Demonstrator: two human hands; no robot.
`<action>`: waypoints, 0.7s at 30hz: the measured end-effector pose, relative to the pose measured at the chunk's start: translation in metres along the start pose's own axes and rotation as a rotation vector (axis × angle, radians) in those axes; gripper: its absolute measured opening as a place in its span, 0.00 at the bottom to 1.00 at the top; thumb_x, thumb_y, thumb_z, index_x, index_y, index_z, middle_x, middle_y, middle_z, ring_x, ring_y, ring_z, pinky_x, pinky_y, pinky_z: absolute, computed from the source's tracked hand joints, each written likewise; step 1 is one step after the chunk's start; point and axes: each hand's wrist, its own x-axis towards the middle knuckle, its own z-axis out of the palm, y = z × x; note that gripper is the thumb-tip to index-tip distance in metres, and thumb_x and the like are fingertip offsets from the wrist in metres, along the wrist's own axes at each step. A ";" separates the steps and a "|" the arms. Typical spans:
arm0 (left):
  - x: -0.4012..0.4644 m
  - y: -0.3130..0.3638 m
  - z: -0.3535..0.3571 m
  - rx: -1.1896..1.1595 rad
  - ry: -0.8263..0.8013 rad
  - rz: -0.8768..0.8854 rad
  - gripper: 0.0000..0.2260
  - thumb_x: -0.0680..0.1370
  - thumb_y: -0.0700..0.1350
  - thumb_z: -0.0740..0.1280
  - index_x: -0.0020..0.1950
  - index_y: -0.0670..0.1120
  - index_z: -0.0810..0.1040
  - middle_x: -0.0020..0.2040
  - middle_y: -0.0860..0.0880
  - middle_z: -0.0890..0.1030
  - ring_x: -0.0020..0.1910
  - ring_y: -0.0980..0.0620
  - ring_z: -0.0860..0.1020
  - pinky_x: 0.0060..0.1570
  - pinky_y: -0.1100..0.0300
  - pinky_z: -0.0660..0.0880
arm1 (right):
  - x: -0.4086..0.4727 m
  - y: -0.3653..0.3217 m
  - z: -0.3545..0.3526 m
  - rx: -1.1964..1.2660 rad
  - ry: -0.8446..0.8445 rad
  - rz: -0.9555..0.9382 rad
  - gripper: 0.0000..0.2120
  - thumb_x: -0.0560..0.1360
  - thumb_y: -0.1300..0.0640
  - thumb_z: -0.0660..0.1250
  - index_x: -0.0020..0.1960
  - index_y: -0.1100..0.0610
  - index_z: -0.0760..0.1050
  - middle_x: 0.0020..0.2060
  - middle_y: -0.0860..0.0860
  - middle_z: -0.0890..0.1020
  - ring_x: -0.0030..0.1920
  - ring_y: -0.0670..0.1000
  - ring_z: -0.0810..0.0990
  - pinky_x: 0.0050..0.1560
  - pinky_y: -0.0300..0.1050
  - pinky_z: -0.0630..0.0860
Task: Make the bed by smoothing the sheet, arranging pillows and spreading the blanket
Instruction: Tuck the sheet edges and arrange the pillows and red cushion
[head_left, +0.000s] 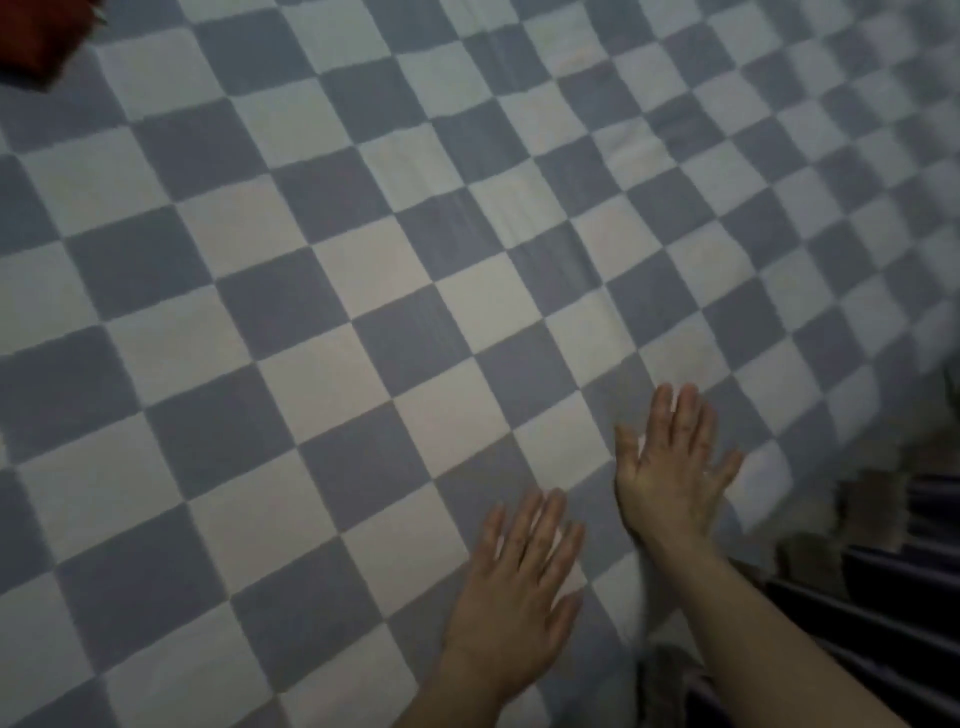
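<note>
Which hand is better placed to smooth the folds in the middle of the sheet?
Probably the left hand: it lies flat on the checkered sheet, nearer its middle. The right hand lies nearer the bed's edge.

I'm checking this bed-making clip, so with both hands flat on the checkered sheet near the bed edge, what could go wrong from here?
1. Both the left hand and right hand press close together near the edge, so a push may bunch the checkered sheet instead of flattening it.
2. Faint creases near the sheet's middle lie well beyond the hands and may get missed.
3. The red item at the far corner could be dragged if the sheet shifts.
</note>
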 end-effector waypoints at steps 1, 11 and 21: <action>-0.001 0.008 0.005 0.013 -0.033 0.055 0.29 0.72 0.59 0.57 0.71 0.49 0.65 0.74 0.47 0.61 0.74 0.44 0.55 0.71 0.45 0.46 | -0.005 0.010 0.001 0.015 -0.017 0.027 0.32 0.75 0.37 0.35 0.76 0.49 0.40 0.77 0.49 0.44 0.76 0.53 0.44 0.71 0.65 0.41; 0.057 -0.011 -0.070 0.057 0.256 0.031 0.23 0.75 0.48 0.56 0.68 0.42 0.66 0.71 0.40 0.68 0.72 0.44 0.60 0.70 0.44 0.53 | -0.008 0.039 -0.029 0.268 0.094 0.092 0.31 0.76 0.47 0.41 0.76 0.58 0.51 0.76 0.55 0.52 0.76 0.55 0.50 0.73 0.58 0.45; 0.091 -0.139 -0.149 0.145 0.304 -0.434 0.21 0.82 0.46 0.48 0.73 0.41 0.60 0.77 0.42 0.54 0.76 0.44 0.50 0.73 0.48 0.42 | 0.061 -0.050 -0.083 0.176 0.020 -0.103 0.27 0.81 0.51 0.45 0.76 0.59 0.41 0.76 0.55 0.44 0.76 0.53 0.42 0.74 0.53 0.39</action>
